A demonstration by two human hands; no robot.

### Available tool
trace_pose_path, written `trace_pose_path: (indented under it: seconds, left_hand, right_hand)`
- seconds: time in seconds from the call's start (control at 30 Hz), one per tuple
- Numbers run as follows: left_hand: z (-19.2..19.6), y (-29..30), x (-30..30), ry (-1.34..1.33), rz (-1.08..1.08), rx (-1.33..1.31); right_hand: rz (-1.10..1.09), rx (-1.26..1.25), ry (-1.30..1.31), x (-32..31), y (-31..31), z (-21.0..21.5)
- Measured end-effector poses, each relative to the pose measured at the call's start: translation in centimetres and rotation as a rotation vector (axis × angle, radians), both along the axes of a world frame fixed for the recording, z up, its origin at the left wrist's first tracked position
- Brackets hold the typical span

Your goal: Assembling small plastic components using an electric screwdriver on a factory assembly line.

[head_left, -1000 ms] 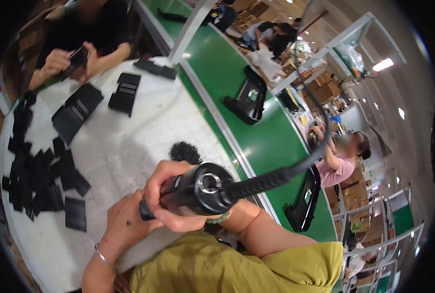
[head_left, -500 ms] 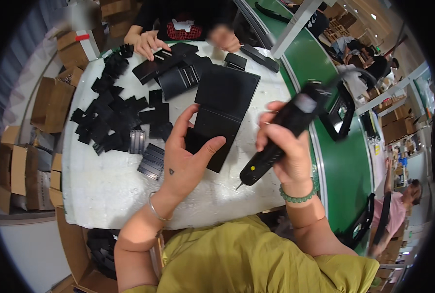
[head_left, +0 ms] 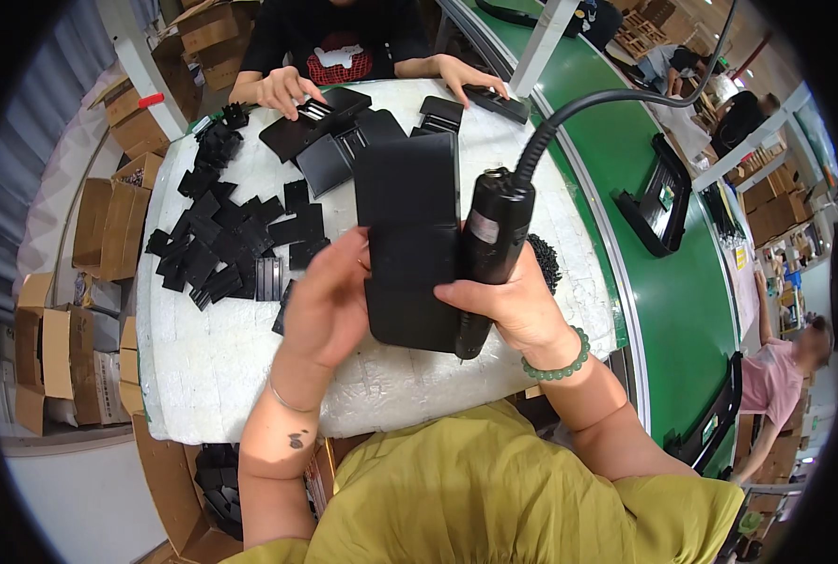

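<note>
A black hinged plastic panel [head_left: 407, 202], made of two flat parts, stands tilted above the white table. My right hand [head_left: 532, 315] is closed around a black electric screwdriver [head_left: 494, 230], its bit pointing down, while my right thumb presses on the panel's right edge. My left hand [head_left: 325, 305] is at the panel's left edge, slightly blurred, its fingertips partly hidden there. Whether it grips the panel I cannot tell. Left of it lie a heap of flat black plastic pieces [head_left: 217, 235] and a ribbed dark piece [head_left: 268, 279].
Across the white-covered table [head_left: 193, 376], a co-worker's hands [head_left: 287, 91] rest on black plastic housings [head_left: 329, 164]. A pile of small black parts [head_left: 543, 263] lies behind my right hand. The screwdriver's cable [head_left: 616, 97] arches up right. A green conveyor [head_left: 616, 188] runs along the right; cardboard boxes [head_left: 109, 226] stand left.
The screwdriver has swung left and upright against the panel, and my right thumb now touches the panel. The panel has turned more upright. My left hand has shifted left to its edge.
</note>
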State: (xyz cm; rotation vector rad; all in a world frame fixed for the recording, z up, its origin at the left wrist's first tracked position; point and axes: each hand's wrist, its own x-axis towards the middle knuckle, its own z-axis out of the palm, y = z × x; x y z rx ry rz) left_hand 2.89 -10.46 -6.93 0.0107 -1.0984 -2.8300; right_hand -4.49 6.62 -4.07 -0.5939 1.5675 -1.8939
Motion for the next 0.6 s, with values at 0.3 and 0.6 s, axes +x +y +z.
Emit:
trace_pose_path:
  seconds: [0.3, 0.6]
  left_hand:
    - [2.1, -4.7, 5.6, -0.12, -0.036, -0.026]
    - [0.9, 2.2, 9.7, -0.335, 0.086, -0.262]
  right_hand:
    - [-0.016, -0.065, -0.112, 2.3, 3.2, 1.4]
    - [0.146, 0.031, -0.049, 2.7, 0.3, 0.5]
